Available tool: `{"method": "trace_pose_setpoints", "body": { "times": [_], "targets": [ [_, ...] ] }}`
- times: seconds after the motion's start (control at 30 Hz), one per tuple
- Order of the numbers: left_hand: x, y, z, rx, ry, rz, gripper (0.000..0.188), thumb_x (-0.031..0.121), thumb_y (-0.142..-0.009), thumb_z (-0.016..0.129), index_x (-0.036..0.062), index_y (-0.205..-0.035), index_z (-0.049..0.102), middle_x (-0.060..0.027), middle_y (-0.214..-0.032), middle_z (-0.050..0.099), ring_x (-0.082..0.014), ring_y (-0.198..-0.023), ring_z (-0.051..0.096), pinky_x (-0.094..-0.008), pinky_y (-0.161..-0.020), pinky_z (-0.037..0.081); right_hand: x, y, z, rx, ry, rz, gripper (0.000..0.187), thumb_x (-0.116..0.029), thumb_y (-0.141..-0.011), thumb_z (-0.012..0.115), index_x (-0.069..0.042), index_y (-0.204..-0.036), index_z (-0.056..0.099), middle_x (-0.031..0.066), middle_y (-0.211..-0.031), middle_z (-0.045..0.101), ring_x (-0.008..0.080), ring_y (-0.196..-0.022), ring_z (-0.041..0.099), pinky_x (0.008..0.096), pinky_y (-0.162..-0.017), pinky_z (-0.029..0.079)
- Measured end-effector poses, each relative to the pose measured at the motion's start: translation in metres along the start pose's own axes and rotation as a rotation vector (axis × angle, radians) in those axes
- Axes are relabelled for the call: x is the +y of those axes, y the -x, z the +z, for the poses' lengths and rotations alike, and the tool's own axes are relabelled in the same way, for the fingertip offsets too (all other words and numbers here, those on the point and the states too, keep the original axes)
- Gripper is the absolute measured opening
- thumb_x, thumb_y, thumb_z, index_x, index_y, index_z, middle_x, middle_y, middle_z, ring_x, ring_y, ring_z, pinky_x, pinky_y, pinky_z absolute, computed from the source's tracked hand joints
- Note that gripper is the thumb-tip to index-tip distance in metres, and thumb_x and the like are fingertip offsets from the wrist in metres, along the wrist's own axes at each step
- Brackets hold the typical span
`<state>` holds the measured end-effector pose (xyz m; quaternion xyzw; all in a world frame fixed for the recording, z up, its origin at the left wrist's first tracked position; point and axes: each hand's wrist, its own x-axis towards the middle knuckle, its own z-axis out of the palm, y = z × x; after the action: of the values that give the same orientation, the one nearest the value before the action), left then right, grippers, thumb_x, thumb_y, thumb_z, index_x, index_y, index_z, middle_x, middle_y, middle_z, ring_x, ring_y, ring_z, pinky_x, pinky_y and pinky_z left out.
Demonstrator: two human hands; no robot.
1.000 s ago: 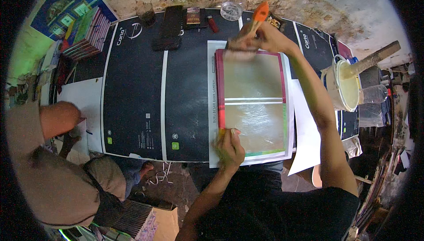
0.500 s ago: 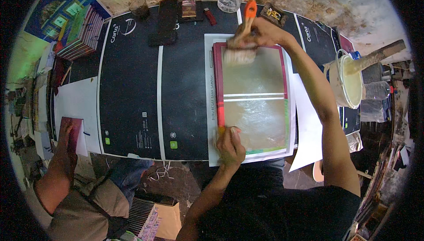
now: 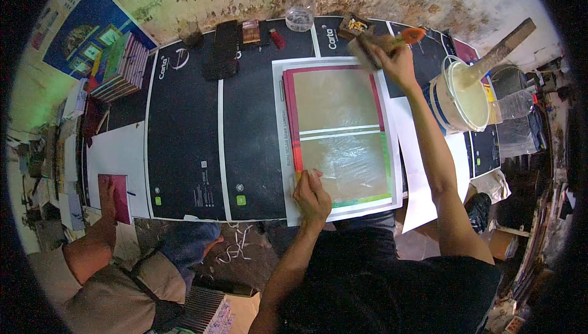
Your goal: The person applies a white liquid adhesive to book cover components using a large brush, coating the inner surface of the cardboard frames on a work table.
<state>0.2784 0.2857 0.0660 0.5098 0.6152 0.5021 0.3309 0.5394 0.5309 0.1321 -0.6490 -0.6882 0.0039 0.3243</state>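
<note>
Head view: left hand [image 3: 312, 194] presses flat on the opened book cover [image 3: 340, 135], lying on the black surface [image 3: 184, 144]; right hand [image 3: 395, 58] grips a brush [image 3: 373, 46] at its top edge. Glossy paste there — a slipping palm could smear it, I'd say.

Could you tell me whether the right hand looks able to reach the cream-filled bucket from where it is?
Probably yes: the right hand holds a brush just beside the bucket, with nothing between them.
</note>
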Motion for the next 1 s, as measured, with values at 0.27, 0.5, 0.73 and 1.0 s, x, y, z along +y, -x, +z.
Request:
{"method": "trace_pose_setpoints", "body": {
  "times": [0.27, 0.5, 0.73, 1.0],
  "targets": [
    [-0.005, 0.004, 0.006, 0.005, 0.047, -0.012, 0.033, 0.021, -0.099, 0.039, -0.0018, -0.082, 0.055, -0.0188, -0.07, 0.057, -0.0331, -0.06, 0.058, -0.0397, -0.054, 0.042, 0.013, 0.049, -0.026, 0.175, -0.022, 0.108, 0.027, -0.021, -0.077, 0.073, 0.0, -0.093, 0.067, 0.0161, -0.082, 0.067, 0.0244, -0.074, 0.065, 0.034, -0.071, 0.051],
    [-0.008, 0.003, 0.006, 0.112, 0.011, 0.125, 0.039, 0.028, -0.1, 0.037, 0.001, -0.079, 0.056, -0.0067, -0.055, 0.048, -0.0147, -0.049, 0.048, -0.0308, -0.046, 0.036, -0.02, 0.103, -0.054, -0.151, -0.138, 0.246, 0.024, -0.019, -0.076, 0.072, 0.0, -0.09, 0.067, 0.019, -0.073, 0.065, 0.0298, -0.067, 0.067, 0.0363, -0.064, 0.051],
    [-0.008, 0.004, 0.005, 0.058, 0.003, 0.001, 0.03, 0.018, -0.098, 0.039, -0.0019, -0.081, 0.054, -0.0186, -0.068, 0.056, -0.0361, -0.061, 0.058, -0.0424, -0.055, 0.041, -0.112, 0.14, -0.019, 0.205, -0.542, 0.202, 0.022, -0.022, -0.078, 0.072, -0.002, -0.08, 0.061, 0.0104, -0.072, 0.064, 0.0177, -0.066, 0.062, 0.0323, -0.059, 0.047],
    [-0.006, 0.003, 0.001, 0.068, -0.029, 0.063, 0.032, 0.021, -0.099, 0.035, -0.0004, -0.082, 0.052, -0.0157, -0.066, 0.053, -0.0325, -0.058, 0.054, -0.0407, -0.054, 0.04, -0.01, 0.2, -0.058, 0.101, -0.178, 0.322, 0.026, -0.022, -0.08, 0.072, 0.003, -0.087, 0.068, 0.0153, -0.074, 0.068, 0.0205, -0.068, 0.066, 0.0341, -0.062, 0.051]
  ]
}}
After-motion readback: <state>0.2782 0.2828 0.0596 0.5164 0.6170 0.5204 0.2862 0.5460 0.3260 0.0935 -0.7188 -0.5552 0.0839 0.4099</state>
